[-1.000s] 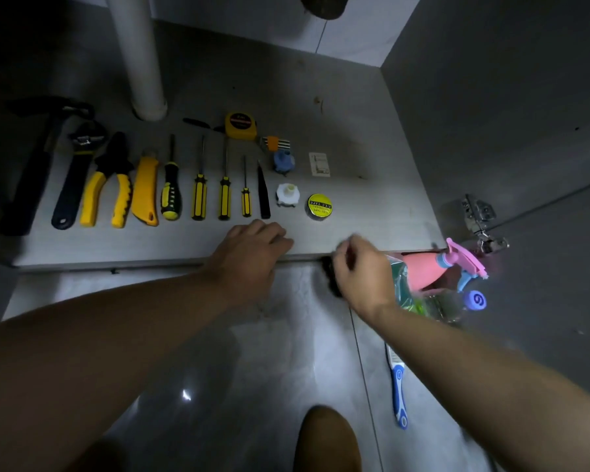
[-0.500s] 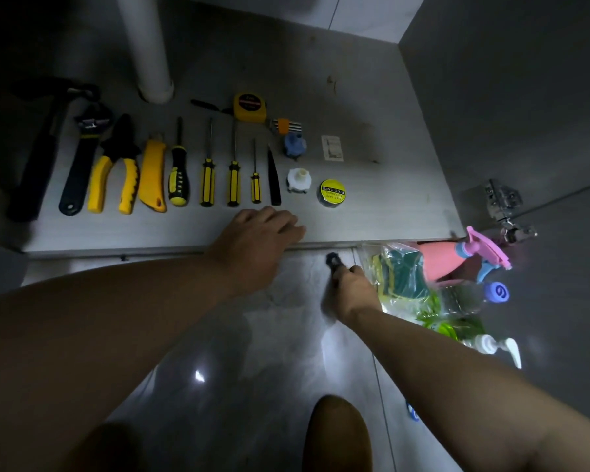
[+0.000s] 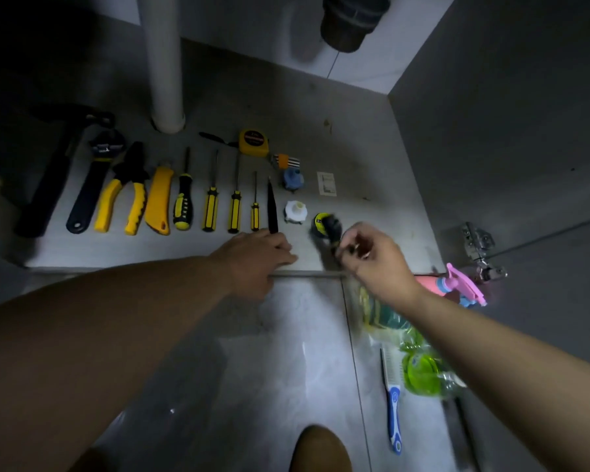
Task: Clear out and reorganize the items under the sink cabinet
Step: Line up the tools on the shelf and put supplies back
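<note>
Tools lie in a row on the cabinet floor (image 3: 372,212): a hammer (image 3: 48,185), a wrench (image 3: 92,185), yellow pliers (image 3: 123,202), a yellow utility knife (image 3: 159,201) and several screwdrivers (image 3: 234,206). Behind them sits a yellow tape measure (image 3: 252,142). My left hand (image 3: 256,257) rests flat on the cabinet's front edge. My right hand (image 3: 372,258) is pinched on a small black object (image 3: 332,228), blurred, held just over the yellow tape roll (image 3: 319,220).
A white drain pipe (image 3: 162,73) stands at the back. A white cap (image 3: 295,211), a blue fitting (image 3: 293,178) and hex keys (image 3: 286,161) lie near the roll. On the tile floor to the right are a pink spray bottle (image 3: 457,286), bagged sponges (image 3: 385,315), a green bottle (image 3: 423,369) and a blue brush (image 3: 394,400).
My right hand rose from the tile floor with the small black object and moved forward over the cabinet floor, next to the yellow tape roll. My left hand stayed on the edge.
</note>
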{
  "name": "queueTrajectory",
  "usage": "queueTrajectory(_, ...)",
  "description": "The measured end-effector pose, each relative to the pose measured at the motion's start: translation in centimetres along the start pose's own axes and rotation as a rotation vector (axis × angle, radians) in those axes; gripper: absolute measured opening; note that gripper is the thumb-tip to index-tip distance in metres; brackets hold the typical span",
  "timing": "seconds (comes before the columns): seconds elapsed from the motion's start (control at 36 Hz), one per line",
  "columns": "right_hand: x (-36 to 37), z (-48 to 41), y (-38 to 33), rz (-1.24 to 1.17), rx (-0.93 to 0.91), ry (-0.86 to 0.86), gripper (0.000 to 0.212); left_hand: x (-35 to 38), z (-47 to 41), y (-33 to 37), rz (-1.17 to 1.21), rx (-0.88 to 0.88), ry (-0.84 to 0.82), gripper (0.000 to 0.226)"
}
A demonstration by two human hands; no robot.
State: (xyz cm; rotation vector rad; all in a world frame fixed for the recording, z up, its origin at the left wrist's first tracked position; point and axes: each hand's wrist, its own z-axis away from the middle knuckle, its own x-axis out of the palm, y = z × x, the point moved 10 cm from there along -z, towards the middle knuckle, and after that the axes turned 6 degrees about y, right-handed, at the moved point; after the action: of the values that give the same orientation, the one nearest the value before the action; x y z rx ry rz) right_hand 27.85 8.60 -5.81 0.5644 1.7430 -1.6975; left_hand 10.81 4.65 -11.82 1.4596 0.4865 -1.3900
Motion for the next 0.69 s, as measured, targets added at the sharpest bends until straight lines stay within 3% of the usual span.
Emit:
queueTrajectory(0.11, -2.0, -5.6, 0.2, -0.017, 0.1, 0.262, 0.021, 0.7, 0.2, -0.8, 0.124, -0.018, -0.022, 0.074)
queueTrajectory(0.22, -1.3, -9.5, 1.3, -0.016, 0.243, 0.363, 0.017, 0.9, 0.1, -1.2, 0.169, -0.032, -0.005, 0.074)
queueTrajectory(0.42, 1.2, -11.6, 3.1, 0.083, 0.346, 0.307, 0.022, 1.2, 0.1, -1.6, 0.262, -0.054, 0.01, 0.074)
queueTrajectory(0.69, 2.7, -10.4, 2.5, 0.043, 0.212, 0.184, 0.038, 1.3, 0.0, -1.6, 0.239, -0.042, 0.018, 0.074)
